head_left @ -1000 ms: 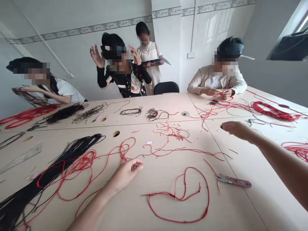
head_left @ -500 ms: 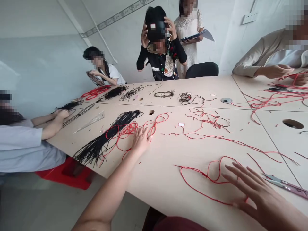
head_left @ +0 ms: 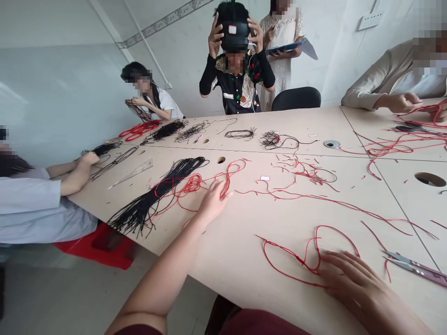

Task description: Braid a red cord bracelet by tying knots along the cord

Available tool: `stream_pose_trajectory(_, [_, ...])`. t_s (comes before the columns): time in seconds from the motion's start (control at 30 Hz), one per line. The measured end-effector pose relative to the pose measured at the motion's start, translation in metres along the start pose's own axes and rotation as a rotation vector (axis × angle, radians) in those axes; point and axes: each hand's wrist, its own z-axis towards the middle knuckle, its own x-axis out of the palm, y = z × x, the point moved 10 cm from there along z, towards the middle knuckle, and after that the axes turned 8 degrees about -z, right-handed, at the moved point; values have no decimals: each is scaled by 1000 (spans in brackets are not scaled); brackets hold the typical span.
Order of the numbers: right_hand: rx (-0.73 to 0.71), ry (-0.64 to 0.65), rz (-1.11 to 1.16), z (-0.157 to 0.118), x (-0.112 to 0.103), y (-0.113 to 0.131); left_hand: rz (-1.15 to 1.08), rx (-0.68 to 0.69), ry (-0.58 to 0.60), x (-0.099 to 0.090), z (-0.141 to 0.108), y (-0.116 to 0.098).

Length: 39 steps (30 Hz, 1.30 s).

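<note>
My left hand [head_left: 212,199] is closed on a looped strand of thin red cord [head_left: 228,177] at mid-table, the cord passing between thumb and fingers. Beside it, a tangle of red cord [head_left: 192,184] lies across a long bundle of black cords [head_left: 171,184]. My right hand [head_left: 352,279] lies palm down near the front edge, fingers stretched out together and touching a knotted red cord [head_left: 300,260]. That cord spreads in loops to the left of the hand, and part of it is hidden under the fingers. Just right of this hand rest scissors [head_left: 419,267] with slightly parted blades.
Red cord scraps [head_left: 310,174] and a small white tag [head_left: 265,178] lie mid-table. A clear triangular ruler [head_left: 132,172] is at left. Table holes [head_left: 430,179] open at several spots. Several people surround the table; one across it holds a black headset [head_left: 234,35].
My left hand has shifted slightly right and closed around the red cord loops. My right hand, raised with fingers spread before, has come down flat onto the knotted cord.
</note>
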Motion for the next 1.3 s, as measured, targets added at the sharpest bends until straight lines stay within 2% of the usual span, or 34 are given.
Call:
stream_pose_trajectory(0.1, [89,44,136,2,4,-6,-37,-21,-12,-17,6,2])
stream_pose_trajectory(0.2, [240,-3,335,0,4,-18,-128,15,28,-20,0,-15])
stream_pose_trajectory(0.27, [367,-31,458,-2,3,-27,-234,78,101,-11,-16,-44])
stream_pose_trajectory(0.4, [590,-18,577,-3,-4,-36,-457,254,373,18,-68,-125])
stream_pose_trajectory(0.5, [636,6,771,5,-13,-30,-714,365,614,35,-105,-181])
stream_pose_trajectory(0.57, [636,14,888,10,-18,-24,-853,327,692,41,-114,-199])
stream_pose_trajectory(0.7, [669,-38,1242,11,-24,-19,-1131,140,715,38,-109,-204])
stream_pose_trajectory(0.8, [709,-115,1541,8,-30,-18,-1452,-54,796,34,-109,-203])
stream_pose_trajectory(0.87, [705,-172,1549,7,-40,-20,-1607,-165,853,33,-112,-205])
stream_pose_trajectory(0.97, [676,-256,1443,9,-60,-24,-1706,-220,899,34,-115,-209])
stream_pose_trajectory(1.07, [656,-312,1340,12,-75,-25,-1709,-228,938,38,-119,-213])
stream_pose_trajectory(1.13, [645,-341,1287,14,-82,-24,-1614,-205,953,42,-121,-214])
stream_pose_trajectory(1.3, [629,-396,1163,16,-94,-20,-1237,32,982,48,-124,-223])
